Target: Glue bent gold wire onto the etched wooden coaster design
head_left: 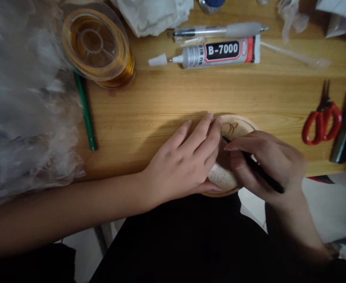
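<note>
A round wooden disc (224,179) with a raised rim lies at the table's near edge, its pale face marked with curling drawn lines. Near its far side sits a small curl of gold wire (234,127). My left hand (187,159) grips the disc from the left, fingers over its far left part and thumb along the near rim. In my right hand (270,161) is a slim black tool, apparently tweezers (261,173), pinched between thumb and fingers. Its tip points to the disc's face beside my left fingertips; whether it touches or holds anything is hidden.
A spool of gold wire (125,70) stands at the back left above a green stick (86,114). Crumpled clear plastic (28,98) covers the left side. Behind the disc lie a B-7000 glue tube (196,57) and a pen (211,31). Red-handled pliers (314,124) are at right.
</note>
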